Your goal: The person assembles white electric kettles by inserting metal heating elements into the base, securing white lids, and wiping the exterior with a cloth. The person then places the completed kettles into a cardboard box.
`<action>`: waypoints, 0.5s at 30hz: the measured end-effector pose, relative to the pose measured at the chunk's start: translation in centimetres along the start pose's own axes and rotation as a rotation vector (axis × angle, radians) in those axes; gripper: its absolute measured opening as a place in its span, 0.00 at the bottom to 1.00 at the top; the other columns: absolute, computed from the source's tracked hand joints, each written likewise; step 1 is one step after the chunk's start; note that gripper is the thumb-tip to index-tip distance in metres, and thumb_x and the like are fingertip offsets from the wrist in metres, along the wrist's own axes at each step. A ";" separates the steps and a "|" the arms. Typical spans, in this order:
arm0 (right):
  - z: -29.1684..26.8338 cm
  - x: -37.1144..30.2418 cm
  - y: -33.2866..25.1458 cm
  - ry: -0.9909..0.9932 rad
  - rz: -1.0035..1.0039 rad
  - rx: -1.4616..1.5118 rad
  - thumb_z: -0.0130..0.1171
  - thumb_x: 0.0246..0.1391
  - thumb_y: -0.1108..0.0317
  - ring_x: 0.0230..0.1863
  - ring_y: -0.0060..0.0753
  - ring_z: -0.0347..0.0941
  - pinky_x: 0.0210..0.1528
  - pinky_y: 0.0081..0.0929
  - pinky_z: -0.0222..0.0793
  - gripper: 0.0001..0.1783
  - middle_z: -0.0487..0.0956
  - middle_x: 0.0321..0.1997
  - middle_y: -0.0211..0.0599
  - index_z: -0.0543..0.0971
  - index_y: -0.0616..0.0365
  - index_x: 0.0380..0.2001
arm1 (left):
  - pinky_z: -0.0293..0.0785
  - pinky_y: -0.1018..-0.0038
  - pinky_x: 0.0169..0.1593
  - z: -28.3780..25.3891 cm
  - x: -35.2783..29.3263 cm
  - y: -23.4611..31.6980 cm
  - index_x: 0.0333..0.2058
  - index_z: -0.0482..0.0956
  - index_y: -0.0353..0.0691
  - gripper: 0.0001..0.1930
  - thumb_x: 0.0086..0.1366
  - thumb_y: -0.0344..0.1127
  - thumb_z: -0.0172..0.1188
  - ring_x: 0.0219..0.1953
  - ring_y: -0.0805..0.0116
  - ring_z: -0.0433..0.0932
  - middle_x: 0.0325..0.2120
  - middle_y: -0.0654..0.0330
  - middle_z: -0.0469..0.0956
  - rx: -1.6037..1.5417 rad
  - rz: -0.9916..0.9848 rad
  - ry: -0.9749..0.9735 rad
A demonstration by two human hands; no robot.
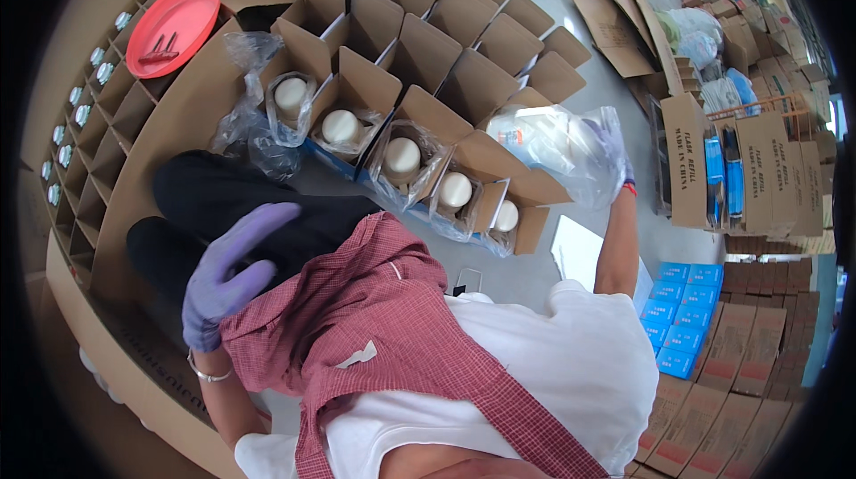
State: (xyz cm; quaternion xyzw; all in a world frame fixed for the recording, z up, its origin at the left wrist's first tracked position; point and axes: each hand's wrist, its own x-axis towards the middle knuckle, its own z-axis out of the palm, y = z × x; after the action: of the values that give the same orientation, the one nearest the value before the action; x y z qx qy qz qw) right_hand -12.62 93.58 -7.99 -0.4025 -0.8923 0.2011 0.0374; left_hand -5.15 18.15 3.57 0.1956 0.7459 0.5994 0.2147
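My left hand (pixel 234 270), in a purple glove, is held over my lap beside the red checked apron (pixel 348 319), fingers stretched and apart, holding nothing. Out to the right, my right hand (pixel 613 154), also gloved, grips a white container in a clear plastic bag (pixel 530 139); the plastic partly veils its fingers. An orange-and-blue label shows on the container, which is over the end of the row of open cartons. In the nearest cartons stand several bagged containers with round cream-white tops, such as this one (pixel 401 156).
Behind them stand several open cartons (pixel 423 47) with raised flaps. At left, a large divided box (pixel 107 145) holds glass-like pieces and a red plate (pixel 178 24) bearing small dark tools. Blue boxes (pixel 682 310) and brown cartons (pixel 740 345) are stacked at right. A white sheet (pixel 580 252) lies on the floor.
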 end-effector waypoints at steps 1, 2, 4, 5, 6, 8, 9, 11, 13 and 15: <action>0.7 0.3 0.7 0.000 0.008 -0.074 0.60 0.51 0.68 0.48 0.39 0.73 0.53 0.39 0.71 0.26 0.75 0.46 0.41 0.69 0.57 0.54 | 0.53 0.69 0.69 -0.3 -1.3 0.5 0.59 0.70 0.24 0.34 0.51 0.32 0.52 0.64 0.57 0.67 0.59 0.46 0.72 -0.038 -0.051 0.090; 1.6 0.7 0.3 -0.002 -0.007 -0.123 0.60 0.51 0.67 0.47 0.39 0.73 0.53 0.39 0.72 0.25 0.75 0.46 0.41 0.69 0.57 0.53 | 0.52 0.68 0.70 -0.5 -2.9 0.2 0.59 0.68 0.22 0.35 0.51 0.32 0.52 0.65 0.56 0.67 0.59 0.45 0.71 -0.083 -0.049 0.167; 2.0 1.1 0.1 0.003 -0.032 -0.214 0.60 0.51 0.67 0.46 0.40 0.74 0.52 0.39 0.72 0.24 0.76 0.45 0.42 0.70 0.58 0.53 | 0.50 0.66 0.71 -1.3 -5.3 -1.5 0.61 0.66 0.21 0.35 0.52 0.33 0.52 0.66 0.54 0.66 0.60 0.44 0.70 -0.156 -0.010 0.287; 2.0 1.4 -0.2 0.004 -0.052 -0.251 0.59 0.51 0.67 0.46 0.40 0.74 0.51 0.39 0.72 0.24 0.76 0.44 0.42 0.70 0.58 0.52 | 0.50 0.65 0.71 -1.5 -6.7 -2.6 0.62 0.64 0.20 0.36 0.54 0.34 0.51 0.66 0.52 0.65 0.60 0.42 0.70 -0.179 0.017 0.345; 1.9 1.5 -0.5 0.012 -0.068 -0.290 0.59 0.51 0.67 0.45 0.40 0.74 0.51 0.39 0.72 0.23 0.76 0.44 0.42 0.70 0.58 0.52 | 0.50 0.62 0.71 -1.7 -7.3 -3.7 0.64 0.62 0.22 0.36 0.60 0.39 0.53 0.67 0.51 0.65 0.61 0.41 0.69 -0.200 0.056 0.372; 2.1 1.6 -1.4 0.020 -0.101 -0.367 0.59 0.52 0.66 0.44 0.40 0.74 0.50 0.39 0.72 0.23 0.76 0.43 0.42 0.71 0.58 0.51 | 0.50 0.61 0.71 -1.7 -7.8 -4.7 0.65 0.60 0.22 0.39 0.64 0.48 0.56 0.67 0.50 0.65 0.61 0.41 0.69 -0.187 0.064 0.426; 2.5 1.5 -2.0 0.016 -0.123 -0.406 0.59 0.52 0.66 0.44 0.40 0.74 0.50 0.39 0.72 0.22 0.77 0.42 0.42 0.71 0.58 0.51 | 0.50 0.62 0.71 -1.5 -7.9 -4.7 0.65 0.60 0.22 0.40 0.65 0.50 0.56 0.67 0.51 0.65 0.61 0.41 0.69 -0.171 0.056 0.449; 3.4 1.3 -3.1 -0.008 -0.169 -0.469 0.59 0.52 0.65 0.43 0.40 0.75 0.49 0.39 0.72 0.21 0.77 0.42 0.42 0.72 0.59 0.50 | 0.50 0.63 0.71 -0.9 -7.3 -4.4 0.64 0.61 0.22 0.38 0.64 0.47 0.56 0.67 0.52 0.65 0.61 0.41 0.69 -0.193 0.052 0.435; 5.5 0.8 -3.5 -0.044 -0.247 -0.540 0.59 0.52 0.65 0.42 0.40 0.75 0.48 0.39 0.72 0.21 0.77 0.41 0.42 0.73 0.59 0.49 | 0.50 0.65 0.71 -0.9 -7.1 -4.0 0.63 0.64 0.22 0.36 0.63 0.44 0.56 0.66 0.54 0.65 0.61 0.42 0.69 -0.208 0.021 0.395; 8.6 0.7 -5.7 -0.108 -0.380 -0.603 0.59 0.52 0.64 0.41 0.40 0.75 0.47 0.39 0.73 0.20 0.78 0.40 0.42 0.74 0.59 0.48 | 0.51 0.67 0.71 -1.0 -8.0 -1.8 0.60 0.68 0.22 0.32 0.61 0.38 0.55 0.66 0.57 0.66 0.60 0.45 0.70 -0.214 -0.027 0.402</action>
State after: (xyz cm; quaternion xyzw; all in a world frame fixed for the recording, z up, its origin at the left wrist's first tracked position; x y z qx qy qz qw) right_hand -19.05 87.86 -13.74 -0.2112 -0.9710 -0.0608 -0.0935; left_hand 0.94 12.60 2.68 0.0385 0.7085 0.6990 0.0895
